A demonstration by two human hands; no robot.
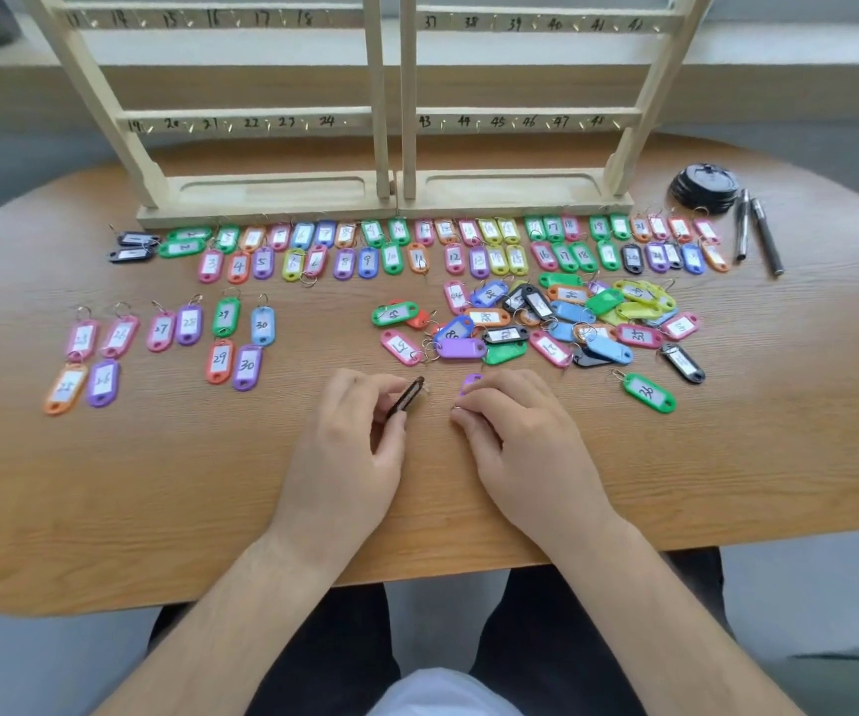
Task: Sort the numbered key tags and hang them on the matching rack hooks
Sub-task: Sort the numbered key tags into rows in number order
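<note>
Left hand (350, 447), black tag (405, 398) (seemingly edge-on)

At a wooden counter (159, 483), a person sorts numbered key tags. The left grip (350, 447) pinches a dark tag (406, 397), tilted on edge. The right grip (525, 447) curls over a purple tag (470, 382) just beside it. Two rows of coloured tags (365, 250) run along the bases of two wooden racks, left rack (262, 121) and right rack (525, 121), which stand side by side at the back. Their lower rails are marked 19 to 24 and 43 to 48. Paired tags (226, 316) numbered 25 to 30 lie at left. A loose heap (572, 312) spreads at right. Two pens (765, 237) and stacked black discs (705, 187) sit at the far right.
</note>
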